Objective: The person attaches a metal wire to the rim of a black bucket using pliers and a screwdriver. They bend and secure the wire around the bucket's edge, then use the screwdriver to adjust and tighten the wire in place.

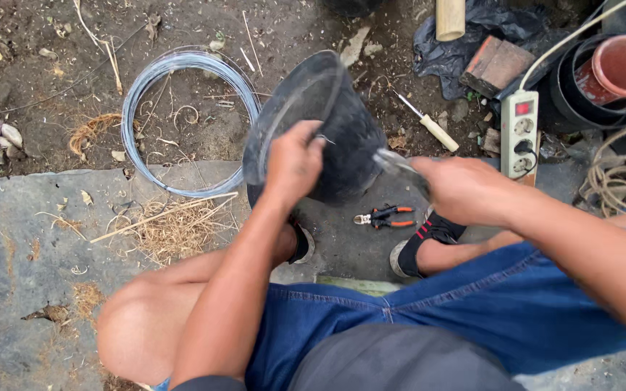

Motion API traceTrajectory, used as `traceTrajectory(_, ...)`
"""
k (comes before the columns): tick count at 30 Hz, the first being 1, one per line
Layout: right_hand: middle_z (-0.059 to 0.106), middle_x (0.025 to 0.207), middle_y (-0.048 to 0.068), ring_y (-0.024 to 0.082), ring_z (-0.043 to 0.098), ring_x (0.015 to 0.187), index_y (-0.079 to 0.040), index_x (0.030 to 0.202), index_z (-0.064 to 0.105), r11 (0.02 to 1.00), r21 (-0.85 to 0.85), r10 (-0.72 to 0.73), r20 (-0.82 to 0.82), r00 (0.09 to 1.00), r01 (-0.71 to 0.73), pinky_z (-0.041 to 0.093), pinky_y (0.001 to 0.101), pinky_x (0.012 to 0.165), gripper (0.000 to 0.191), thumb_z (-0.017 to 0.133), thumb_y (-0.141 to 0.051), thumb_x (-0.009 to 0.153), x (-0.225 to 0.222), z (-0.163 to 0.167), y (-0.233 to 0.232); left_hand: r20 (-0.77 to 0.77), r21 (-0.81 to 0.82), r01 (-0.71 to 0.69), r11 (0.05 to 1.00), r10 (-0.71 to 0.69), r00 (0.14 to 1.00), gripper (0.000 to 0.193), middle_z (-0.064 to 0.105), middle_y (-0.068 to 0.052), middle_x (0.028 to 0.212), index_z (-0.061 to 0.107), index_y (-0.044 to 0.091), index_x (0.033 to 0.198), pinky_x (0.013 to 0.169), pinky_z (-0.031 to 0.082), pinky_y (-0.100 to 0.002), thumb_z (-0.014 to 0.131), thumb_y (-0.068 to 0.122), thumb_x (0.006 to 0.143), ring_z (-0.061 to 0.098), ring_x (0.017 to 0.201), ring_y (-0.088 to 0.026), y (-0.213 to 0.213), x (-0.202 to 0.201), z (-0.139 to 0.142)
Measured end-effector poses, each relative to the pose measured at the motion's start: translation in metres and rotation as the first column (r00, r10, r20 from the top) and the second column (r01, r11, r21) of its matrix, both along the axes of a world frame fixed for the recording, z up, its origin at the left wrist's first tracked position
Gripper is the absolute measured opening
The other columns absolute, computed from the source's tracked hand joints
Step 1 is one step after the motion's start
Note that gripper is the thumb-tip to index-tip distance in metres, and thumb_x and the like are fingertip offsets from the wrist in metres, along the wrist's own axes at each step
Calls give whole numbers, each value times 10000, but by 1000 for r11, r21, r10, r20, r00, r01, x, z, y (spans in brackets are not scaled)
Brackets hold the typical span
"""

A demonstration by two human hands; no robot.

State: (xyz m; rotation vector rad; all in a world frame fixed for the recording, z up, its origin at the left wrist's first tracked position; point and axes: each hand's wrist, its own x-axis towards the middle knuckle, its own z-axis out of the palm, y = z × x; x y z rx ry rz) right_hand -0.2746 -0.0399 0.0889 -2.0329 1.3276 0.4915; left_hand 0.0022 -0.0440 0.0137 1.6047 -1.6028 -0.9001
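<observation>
A black plastic pot [335,123] is held up, tilted on its side, above the ground in front of my knees. My left hand [293,161] grips its rim, with a thin wire end showing by the fingers. My right hand [461,190] is closed on a grey metal tool [398,168], likely pliers, whose tip touches the pot's right side. I sit with bare knees and blue denim shorts.
A coil of grey wire [182,119] lies on the dirt at left. Small orange-handled pliers [383,216] lie between my shoes. A screwdriver [429,124], a white power strip [519,134], a brick [498,66], stacked pots [614,72] and rope [621,181] sit at right.
</observation>
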Motion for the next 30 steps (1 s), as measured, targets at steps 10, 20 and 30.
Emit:
traceTrajectory(10,674,1251,212,383,638,1182,-171,1431,535,956,293,-5,-65,998,24,510,452,1010,624,704,-219,833,15,-180,-14,19,257,-274,927,278,960,222,794,-99,917,734,11,1117,781,545,-292,663,76,916,748,835,-153,-30,37,2)
traceTrajectory(20,767,1167,175,353,719,1084,-157,1272,702,910,377,-235,136,963,169,557,438,963,436,557,-134,861,40,-208,-26,58,236,-421,876,420,906,242,765,-88,880,693,5,1078,709,537,-299,713,182,915,709,762,-140,-57,49,-12)
traceTrajectory(30,584,1223,179,354,613,1130,-78,1185,592,871,-152,474,1,881,-468,502,488,937,449,685,-416,905,40,-197,12,59,242,-471,849,471,880,192,727,-27,746,731,28,953,619,506,-284,731,214,902,648,637,-92,-64,52,-11)
